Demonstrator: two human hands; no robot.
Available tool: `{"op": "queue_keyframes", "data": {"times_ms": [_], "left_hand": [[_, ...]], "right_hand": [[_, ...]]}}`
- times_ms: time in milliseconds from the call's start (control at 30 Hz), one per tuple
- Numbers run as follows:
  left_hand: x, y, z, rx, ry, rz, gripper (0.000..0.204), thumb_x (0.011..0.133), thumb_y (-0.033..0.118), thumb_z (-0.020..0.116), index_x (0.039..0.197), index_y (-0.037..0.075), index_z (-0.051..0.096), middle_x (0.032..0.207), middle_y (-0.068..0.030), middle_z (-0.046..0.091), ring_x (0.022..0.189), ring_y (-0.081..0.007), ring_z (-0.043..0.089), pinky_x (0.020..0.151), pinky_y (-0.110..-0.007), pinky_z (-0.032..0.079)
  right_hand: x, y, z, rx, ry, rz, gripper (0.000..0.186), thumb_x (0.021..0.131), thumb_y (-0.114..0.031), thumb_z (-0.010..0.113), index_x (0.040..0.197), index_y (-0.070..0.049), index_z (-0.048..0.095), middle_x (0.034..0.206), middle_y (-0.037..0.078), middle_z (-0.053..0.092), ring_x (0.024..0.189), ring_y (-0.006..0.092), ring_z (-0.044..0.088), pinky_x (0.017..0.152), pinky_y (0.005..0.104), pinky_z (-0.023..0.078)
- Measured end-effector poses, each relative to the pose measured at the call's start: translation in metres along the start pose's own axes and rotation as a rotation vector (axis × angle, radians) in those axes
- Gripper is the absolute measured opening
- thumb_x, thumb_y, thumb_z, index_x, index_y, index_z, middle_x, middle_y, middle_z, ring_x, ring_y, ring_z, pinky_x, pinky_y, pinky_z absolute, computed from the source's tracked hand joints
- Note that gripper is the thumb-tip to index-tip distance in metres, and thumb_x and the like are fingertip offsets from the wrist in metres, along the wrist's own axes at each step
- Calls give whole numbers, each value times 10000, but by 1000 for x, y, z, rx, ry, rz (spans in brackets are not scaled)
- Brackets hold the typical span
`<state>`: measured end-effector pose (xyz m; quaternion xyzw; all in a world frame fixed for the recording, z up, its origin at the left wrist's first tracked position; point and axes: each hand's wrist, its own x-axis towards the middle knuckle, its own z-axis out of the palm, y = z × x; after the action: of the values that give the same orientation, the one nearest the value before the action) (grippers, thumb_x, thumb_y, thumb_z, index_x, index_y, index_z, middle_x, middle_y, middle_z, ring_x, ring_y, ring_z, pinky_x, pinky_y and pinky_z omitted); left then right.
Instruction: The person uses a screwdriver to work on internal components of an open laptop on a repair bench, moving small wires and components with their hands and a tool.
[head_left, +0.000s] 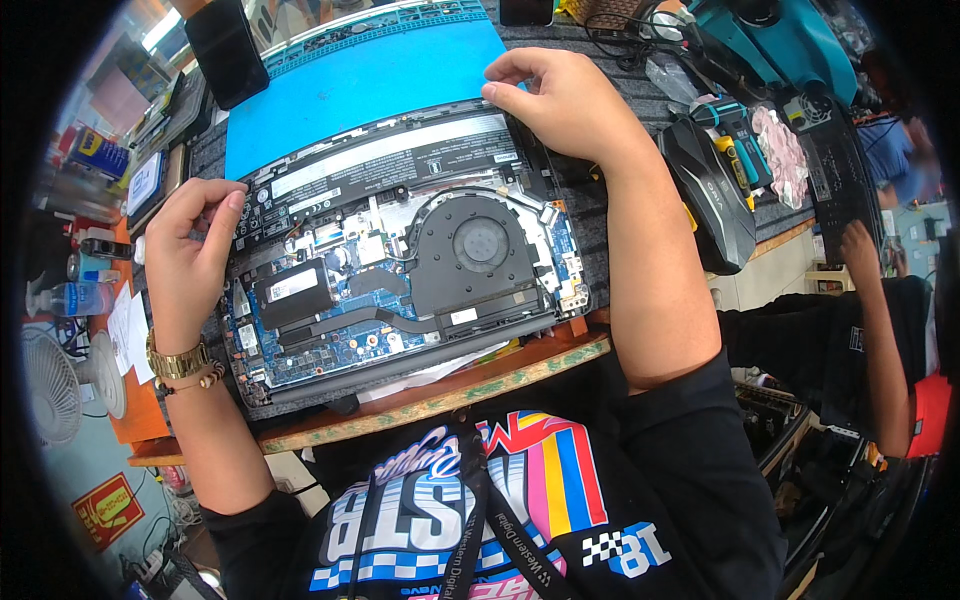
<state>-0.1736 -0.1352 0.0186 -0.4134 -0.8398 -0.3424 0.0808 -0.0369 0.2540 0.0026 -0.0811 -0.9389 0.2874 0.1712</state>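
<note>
An opened laptop lies underside up in front of me, its bottom cover off. Its fan, copper-black heat pipe and blue circuit board show. The long black battery runs along its far side. At the far left corner, beside the battery's end, my left hand has thumb and fingers pinched together. My right hand is curled near the far right corner, thumb and forefinger close together at the battery's far edge. What either hand's fingertips hold is hidden or too small to tell.
Beyond the laptop lies a blue work mat, with a black phone standing at its left. To the right are a dark box, a teal power screwdriver and crumpled pink plastic. Another person's hand reaches toward a black laptop part.
</note>
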Motion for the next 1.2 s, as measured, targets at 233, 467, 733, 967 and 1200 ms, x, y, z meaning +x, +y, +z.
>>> {"op": "queue_keyframes", "data": {"times_ms": [233, 467, 733, 967, 1200], "left_hand": [[0, -1, 0, -5, -6, 2, 139, 1037, 104, 751, 1054, -33, 772, 860, -29, 670, 751, -94, 539, 689, -272, 444], [-2, 2, -5, -44, -71, -12, 114, 999, 83, 773, 1006, -30, 770, 877, -72, 713, 774, -136, 656, 712, -281, 522], [-7, 8, -17, -140, -263, 17, 81, 910, 34, 816, 960, 0, 763, 899, -49, 694, 805, -136, 665, 716, -281, 533], [-8, 14, -9, -159, -308, 174, 135, 906, 6, 822, 1036, 42, 812, 929, -67, 681, 864, -231, 672, 725, -354, 549], [-10, 13, -5, -96, -303, 220, 148, 871, 15, 831, 1012, 52, 801, 933, -72, 657, 935, -274, 663, 816, -394, 552]], "right_hand": [[1, -1, -3, -22, -45, 4, 394, 986, -325, 772, 1243, -27, 798, 1126, 130, 819, 934, 218, 736, 859, 371, 590], [1, 1, -6, -26, -60, -48, 374, 1000, -308, 768, 1219, -6, 784, 1045, 110, 808, 911, 187, 709, 848, 345, 567], [0, -15, -5, 63, -58, 24, 356, 985, -274, 780, 1212, 0, 781, 1041, 126, 811, 859, 199, 691, 824, 349, 559], [-1, -21, -9, 23, -74, 93, 366, 995, -262, 776, 1234, 15, 777, 1041, 99, 803, 840, 140, 660, 789, 324, 544], [0, -15, -7, 57, -77, 106, 369, 997, -251, 780, 1245, 22, 775, 1056, 95, 800, 850, 130, 662, 791, 310, 546]]}}
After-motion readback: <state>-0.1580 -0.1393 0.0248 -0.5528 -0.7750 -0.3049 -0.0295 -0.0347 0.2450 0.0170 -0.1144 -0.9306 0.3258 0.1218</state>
